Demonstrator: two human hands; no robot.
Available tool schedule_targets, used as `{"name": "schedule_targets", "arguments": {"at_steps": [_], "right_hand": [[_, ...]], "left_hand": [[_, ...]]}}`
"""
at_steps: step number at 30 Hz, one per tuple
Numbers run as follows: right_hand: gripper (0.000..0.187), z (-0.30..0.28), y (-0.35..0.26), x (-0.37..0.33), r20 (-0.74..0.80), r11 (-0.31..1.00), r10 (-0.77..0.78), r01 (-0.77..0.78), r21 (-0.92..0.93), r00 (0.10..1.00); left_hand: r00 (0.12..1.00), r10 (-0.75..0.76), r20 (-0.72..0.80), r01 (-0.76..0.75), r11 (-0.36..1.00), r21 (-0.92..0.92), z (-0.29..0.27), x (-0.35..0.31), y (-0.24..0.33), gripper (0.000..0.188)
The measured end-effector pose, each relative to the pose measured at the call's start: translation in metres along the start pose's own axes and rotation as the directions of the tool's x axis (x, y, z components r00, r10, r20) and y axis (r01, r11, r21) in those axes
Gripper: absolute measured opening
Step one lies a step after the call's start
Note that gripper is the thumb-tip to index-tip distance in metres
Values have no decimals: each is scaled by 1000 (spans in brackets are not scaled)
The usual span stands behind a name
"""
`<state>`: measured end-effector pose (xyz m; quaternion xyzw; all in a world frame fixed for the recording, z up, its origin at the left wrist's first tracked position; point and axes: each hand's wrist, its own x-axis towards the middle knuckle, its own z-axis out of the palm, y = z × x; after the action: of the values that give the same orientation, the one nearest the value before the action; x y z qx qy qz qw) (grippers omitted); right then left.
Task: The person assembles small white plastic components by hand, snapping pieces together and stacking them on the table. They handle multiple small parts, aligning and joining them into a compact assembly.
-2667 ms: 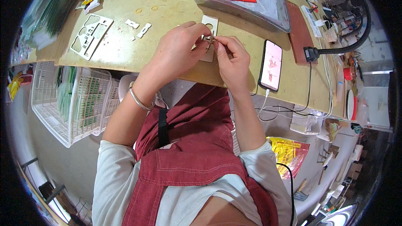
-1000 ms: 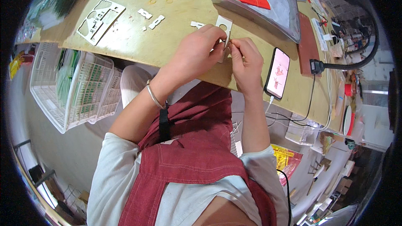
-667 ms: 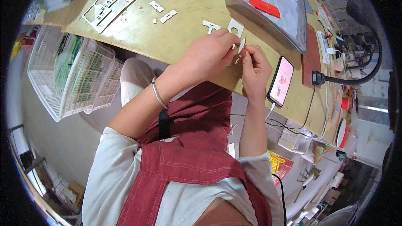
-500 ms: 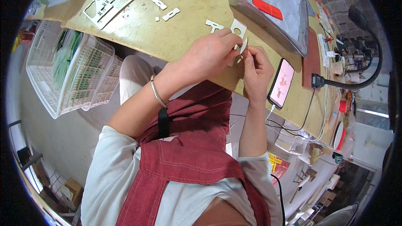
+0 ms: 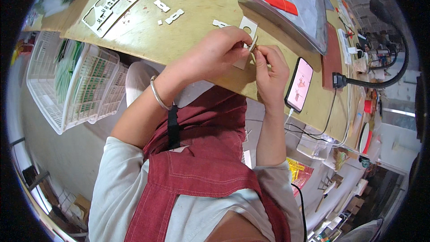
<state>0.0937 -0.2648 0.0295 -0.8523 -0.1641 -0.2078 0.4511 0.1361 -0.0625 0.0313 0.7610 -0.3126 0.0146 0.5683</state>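
My left hand (image 5: pixel 221 53) and my right hand (image 5: pixel 272 69) meet over the near edge of the table, both closed in a pinch. Between their fingertips is a small, thin, pale disc (image 5: pixel 253 44), tilted nearly edge-on. Any smaller part at the fingertips is too small to make out. Just behind the fingers lies a flat pale board with a round hole (image 5: pixel 247 25), partly hidden by my hands. A notched pale piece (image 5: pixel 220 23) rests beside it, above my left hand.
Notched pieces (image 5: pixel 174 16) and a cut-out sheet (image 5: pixel 110 10) lie on the table (image 5: pixel 188 40) to the left. A grey tray (image 5: pixel 280 29) holds plastic bags and a red packet. A lit phone (image 5: pixel 299 85) is plugged in at the right. White baskets (image 5: pixel 71 83) stand below left.
The disc between my fingers has turned, showing a darker, narrower side. Both hands stay together at it with small finger shifts. The whole view has shifted slightly.
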Motion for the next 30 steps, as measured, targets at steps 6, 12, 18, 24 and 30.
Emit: {"name": "schedule_targets", "arguments": {"at_steps": [6,12,18,24,30], "right_hand": [[8,-1,-5,2,-1,999,-12,12,-38,1000],[7,-1,-5,3,-3,999,-4,4,-36,1000],[9,1,-2,2,-40,993,-79,75,-96,996],[9,-3,1,1,17,999,-16,17,-37,1000],[7,-4,2,3,-9,997,-45,45,-55,999]], "left_hand": [[1000,-6,-4,5,994,-106,-3,-2,-1,20],[999,-42,4,42,978,-204,-4,-3,-5,24],[994,-103,30,106,984,-143,-4,-2,-1,23],[997,-75,10,75,981,-177,-1,-3,-5,25],[998,-60,12,61,987,-149,-1,-2,-5,29]]}}
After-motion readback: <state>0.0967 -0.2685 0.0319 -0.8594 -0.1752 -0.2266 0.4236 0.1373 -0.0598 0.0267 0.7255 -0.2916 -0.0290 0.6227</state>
